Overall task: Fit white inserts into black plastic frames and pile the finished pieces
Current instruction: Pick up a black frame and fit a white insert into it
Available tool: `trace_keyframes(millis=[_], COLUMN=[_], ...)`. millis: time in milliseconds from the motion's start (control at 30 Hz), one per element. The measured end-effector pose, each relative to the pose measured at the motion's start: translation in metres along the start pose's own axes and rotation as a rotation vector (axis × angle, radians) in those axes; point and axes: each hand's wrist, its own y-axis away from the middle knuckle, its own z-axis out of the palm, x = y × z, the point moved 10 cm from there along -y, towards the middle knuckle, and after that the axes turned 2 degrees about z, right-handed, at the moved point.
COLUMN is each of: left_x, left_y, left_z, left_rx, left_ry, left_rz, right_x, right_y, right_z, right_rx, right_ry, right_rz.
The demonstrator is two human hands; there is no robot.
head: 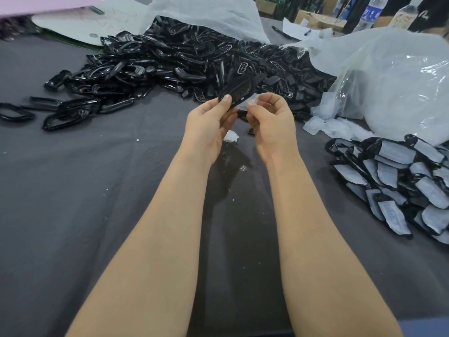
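Probably the main risk now is that the white insert (251, 102) goes in crooked. It is thin and looks soft, and the right hand (272, 122) pinches it only at one end between thumb and fingertips. So it may fold, or slip under the rim of the black plastic frame (239, 92) instead of seating flat. A second risk is the frame itself. The left hand (209, 125) grips it by the near end only, with the thumb on the front face and the fingers curled behind. If the right hand pushes hard, the frame could twist out and drop on the grey cloth (73, 190). I judge that the fitting is begun but not finished, because the insert shows outside the frame edge.

The frame is held up above the cloth, between the two hands and more on the side of the left one. Its far end is tilted up toward the heap of loose black frames (158, 62). The insert touches the frame at its near right edge, just beside the right thumb. The pile of finished pieces (398, 181) lies well apart on the right side, near a big clear plastic bag (393, 81).
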Motion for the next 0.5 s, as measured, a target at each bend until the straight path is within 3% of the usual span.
trace_keyframes(millis=[367, 500], left_x=[0.005, 0.005], left_y=[-0.001, -0.001], left_z=[-0.008, -0.008], left_rx=[0.046, 0.046], left_ry=[0.005, -0.019], left_rz=[0.049, 0.057], right_x=[0.007, 0.011], right_y=[-0.004, -0.002], right_z=[-0.016, -0.009], right_rx=[0.114, 0.063], right_ry=[-0.133, -0.063], right_rz=[0.072, 0.108])
